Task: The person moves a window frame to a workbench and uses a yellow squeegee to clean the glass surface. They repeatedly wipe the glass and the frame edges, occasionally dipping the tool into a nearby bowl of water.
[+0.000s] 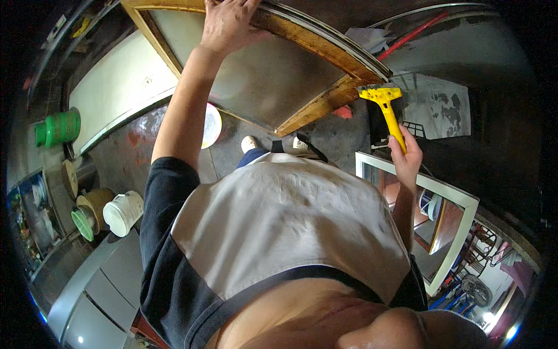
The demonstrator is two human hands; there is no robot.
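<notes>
My right hand (pixel 405 152) grips the lower handle of a yellow scraper (pixel 388 104). The scraper's wide head, with dark marks on it, is up against or just in front of the right corner of a wooden-framed panel (pixel 320 104); I cannot tell whether they touch. A glossy grey pane (pixel 270 65) fills the worn brown frame. Along its outer edge runs a strip (pixel 335 39) of pale and dark lines. At the top of the view my left hand (pixel 229 26) lies on the frame, its fingertips cut off by the picture's edge.
A white-framed mirror or window (pixel 471 203) leans close by my right forearm. To the left are a white panel (pixel 122 83), a green gas cylinder (pixel 61 127), a white bucket (pixel 124 213) and grey cabinets (pixel 111 283). A round basin (pixel 212 125) sits on the floor near my feet.
</notes>
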